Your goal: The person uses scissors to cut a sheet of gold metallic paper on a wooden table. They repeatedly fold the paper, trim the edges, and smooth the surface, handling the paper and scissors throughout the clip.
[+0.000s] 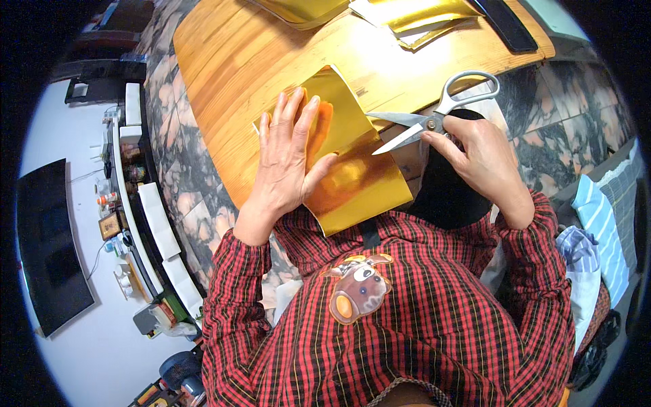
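My left hand (287,157) lies palm down, fingers apart, on a shiny gold foil sheet (356,188). The sheet rests on the near edge of a wooden table (224,76), and its near part extends past that edge towards my body. In my right hand (478,152) is a pair of scissors (432,122) with grey handles. Their blades are parted and point left, the upper tip at the sheet's right edge, the lower one over or beside it. Whether the blades touch the sheet I cannot tell. My right fingers partly hide the lower handle.
Gold foil sheets (427,18) and a larger gold stack (305,10) lie at the table's far side. A black flat case or strap (508,28) is at the far right corner. Folded cloths (600,244) are at the right. A marble-patterned floor (178,137) surrounds the table.
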`<state>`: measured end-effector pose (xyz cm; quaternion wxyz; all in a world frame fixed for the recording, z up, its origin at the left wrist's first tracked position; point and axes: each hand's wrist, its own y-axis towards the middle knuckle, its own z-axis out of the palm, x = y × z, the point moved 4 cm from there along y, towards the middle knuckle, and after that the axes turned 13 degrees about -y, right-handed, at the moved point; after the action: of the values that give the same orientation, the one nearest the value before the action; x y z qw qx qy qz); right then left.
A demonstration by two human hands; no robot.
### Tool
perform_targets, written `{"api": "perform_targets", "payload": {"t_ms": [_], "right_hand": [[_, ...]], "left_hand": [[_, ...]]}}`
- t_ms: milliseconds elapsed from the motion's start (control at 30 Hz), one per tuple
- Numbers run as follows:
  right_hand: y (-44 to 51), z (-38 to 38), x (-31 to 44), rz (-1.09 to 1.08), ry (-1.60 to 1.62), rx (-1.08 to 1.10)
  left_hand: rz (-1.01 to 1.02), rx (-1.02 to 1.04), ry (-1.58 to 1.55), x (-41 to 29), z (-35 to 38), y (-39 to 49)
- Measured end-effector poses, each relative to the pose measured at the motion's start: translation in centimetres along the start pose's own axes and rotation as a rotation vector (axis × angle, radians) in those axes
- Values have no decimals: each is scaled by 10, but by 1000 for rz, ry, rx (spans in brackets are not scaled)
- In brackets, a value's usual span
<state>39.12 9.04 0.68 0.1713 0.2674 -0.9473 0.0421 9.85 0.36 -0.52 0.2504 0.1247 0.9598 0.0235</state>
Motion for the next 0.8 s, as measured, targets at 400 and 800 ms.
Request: {"api": "perform_targets", "payload": {"t_ms": [400,800], "right_hand": [[5,-10,10,-52,-61,15],[5,14,21,-148,-102,-100]], "left_hand": [[8,-2,-7,1,-3,-2],[13,2,44,-3,-3,0]]}}
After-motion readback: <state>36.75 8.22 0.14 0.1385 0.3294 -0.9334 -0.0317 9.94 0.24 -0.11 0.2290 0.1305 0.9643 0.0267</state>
